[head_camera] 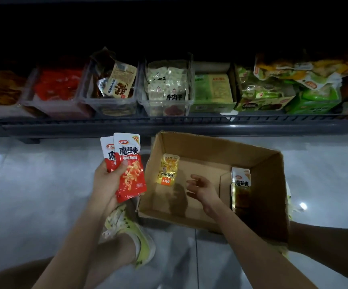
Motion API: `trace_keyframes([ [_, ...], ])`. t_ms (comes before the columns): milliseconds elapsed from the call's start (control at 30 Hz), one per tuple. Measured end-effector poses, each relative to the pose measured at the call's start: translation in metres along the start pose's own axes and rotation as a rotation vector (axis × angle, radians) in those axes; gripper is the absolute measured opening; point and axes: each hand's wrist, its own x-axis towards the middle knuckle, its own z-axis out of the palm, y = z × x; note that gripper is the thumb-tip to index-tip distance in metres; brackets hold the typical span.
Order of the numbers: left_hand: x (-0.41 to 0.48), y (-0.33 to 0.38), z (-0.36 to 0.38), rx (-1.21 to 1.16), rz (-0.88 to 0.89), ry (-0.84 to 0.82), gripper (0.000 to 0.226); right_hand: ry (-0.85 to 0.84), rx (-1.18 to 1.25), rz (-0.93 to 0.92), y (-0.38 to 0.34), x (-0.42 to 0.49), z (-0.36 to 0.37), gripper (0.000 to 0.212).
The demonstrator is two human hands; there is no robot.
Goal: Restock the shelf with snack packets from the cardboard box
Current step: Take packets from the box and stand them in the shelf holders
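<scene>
– Two red snack packets [130, 170], is that what the left hand [106, 180] has?
– Yes. Fingers and thumb are curled round them, thumb pressed on the front one. They are fanned and upright, held above the floor just left of the cardboard box [210, 142].
– And the right hand [202, 188]?
– It hangs over the middle of the box with the fingers loosely spread. It grips nothing and touches no packet.
– What lies in the box?
– One yellow packet [167, 172] is flat on the bottom, close to the left wall and toward the far-left corner. A small stack of darker packets [240, 184] stands on edge against the right wall, beside a folded inner flap. The front one is white at the top; how many stand behind it I cannot tell.
– Where does the box sit?
– On the tiled floor [33, 184], open side up, its far rim just below the front edge of the shelf [169, 127].
– What is on the shelf?
– A row of containers along the front edge. Toward the left end, a clear bin of red packets [58, 84]. Next to it, a clear bin with a tilted beige packet [118, 80]. At the middle, a clear bin of pale packets [166, 84]. Right of that, a green carton [212, 92], then loose green and orange bags [294, 80] toward the right end.
– Anything else?
– A yellow-green shoe [131, 232] rests on the floor beside the box's near-left corner.
</scene>
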Motion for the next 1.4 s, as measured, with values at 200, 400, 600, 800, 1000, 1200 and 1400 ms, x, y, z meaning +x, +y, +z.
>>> trace_keyframes([
  [200,0.041,-0.008,-0.005,-0.007,0.017,0.116,0.037,0.073,0.083,0.101,0.018,0.068,0.03,0.052],
  [400,0.066,-0.015,-0.007,-0.069,0.006,0.167,0.032,0.187,0.127,0.159,0.038,0.109,0.055,0.04],
  [600,0.064,-0.015,-0.005,-0.075,0.02,0.161,0.032,0.098,0.055,0.21,0.034,0.092,0.066,0.014],
  [800,0.035,0.002,0.0,-0.086,0.067,0.12,0.032,-0.047,0.023,0.097,0.004,0.046,0.039,0.02],
  [1000,-0.018,0.036,0.008,-0.118,0.141,0.021,0.038,-0.179,0.012,-0.023,-0.047,-0.026,0.009,0.023],
  [1200,-0.086,0.08,0.01,-0.095,0.312,-0.058,0.036,-0.251,-0.007,-0.219,-0.107,-0.12,-0.004,0.022],
  [1400,-0.14,0.12,0.011,-0.068,0.434,-0.113,0.037,-0.256,-0.091,-0.412,-0.162,-0.202,-0.009,0.022],
])
